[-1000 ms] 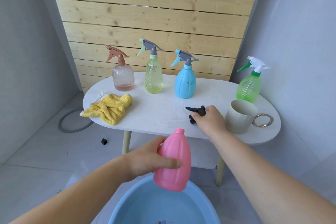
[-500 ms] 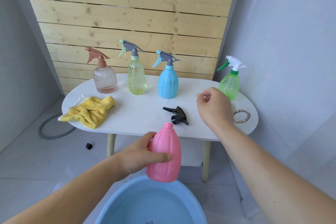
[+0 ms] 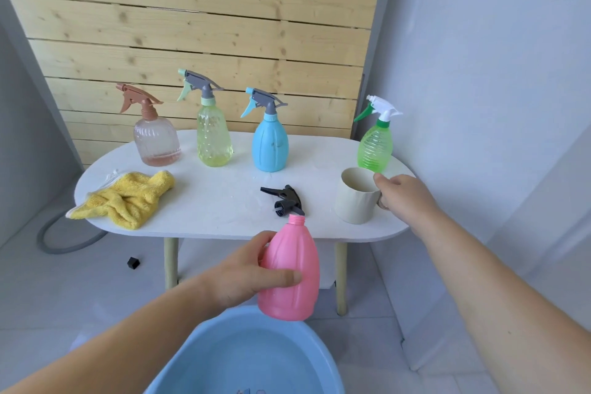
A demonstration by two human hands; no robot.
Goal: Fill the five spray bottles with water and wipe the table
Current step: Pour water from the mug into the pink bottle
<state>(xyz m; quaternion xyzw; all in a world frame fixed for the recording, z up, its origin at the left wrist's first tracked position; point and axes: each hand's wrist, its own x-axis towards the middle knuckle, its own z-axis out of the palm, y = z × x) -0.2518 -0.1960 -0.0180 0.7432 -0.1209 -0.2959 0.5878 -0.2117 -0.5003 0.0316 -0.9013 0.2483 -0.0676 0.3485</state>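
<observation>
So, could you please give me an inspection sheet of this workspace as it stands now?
Surface: white table, with what look like small wet specks near its middle.
Job's things: pink bottle uncapped, held above the blue basin; black spray head lying on the table; brown bottle, yellow bottle, blue bottle and green bottle standing capped along the back; yellow cloth crumpled at the left end.
Clutter: beige cup at the right end; small black piece on the floor.
Hands: left hand grips the pink bottle; right hand touches the cup at its handle, grip unclear.
Cables: nothing seen; a grey hose loops on the floor.
Surroundings: wood plank wall behind, grey walls at the sides.
</observation>
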